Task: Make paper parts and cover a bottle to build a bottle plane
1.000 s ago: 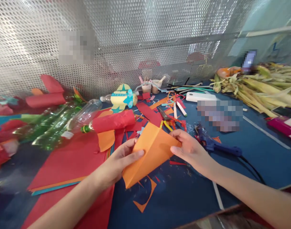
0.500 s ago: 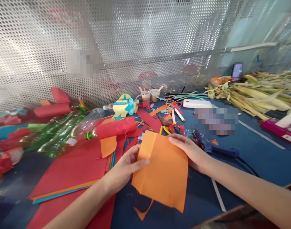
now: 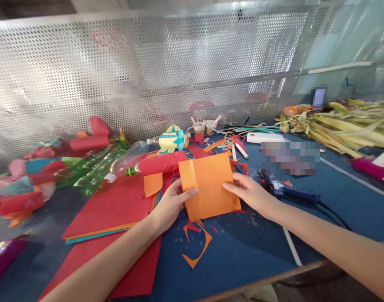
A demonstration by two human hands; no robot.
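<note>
Both hands hold up a creased sheet of orange paper (image 3: 212,186) over the blue table. My left hand (image 3: 173,201) pinches its left edge, thumb in front near a vertical fold and fingers behind. On the opposite edge, my right hand (image 3: 253,193) grips with the thumb across the front; its other fingers are partly hidden. Below the sheet lie a curved orange paper scrap (image 3: 204,247) and small red bits. Just beyond it, a bottle wrapped in red paper (image 3: 162,163) lies on its side, its neck pointing left.
Left of the hands are stacked red sheets (image 3: 111,209) and green plastic bottles (image 3: 95,167). A blue hot glue gun (image 3: 292,191) with a cord lies to the right. Farther back are a yellow paper-covered bottle (image 3: 171,140), white markers (image 3: 241,149) and dry corn husks (image 3: 339,126). Perforated metal (image 3: 179,63) stands behind.
The orange sheet has risen and tipped more upright, and my right hand has slid down its right edge. More of the curved scrap shows. The camera view has shifted.
</note>
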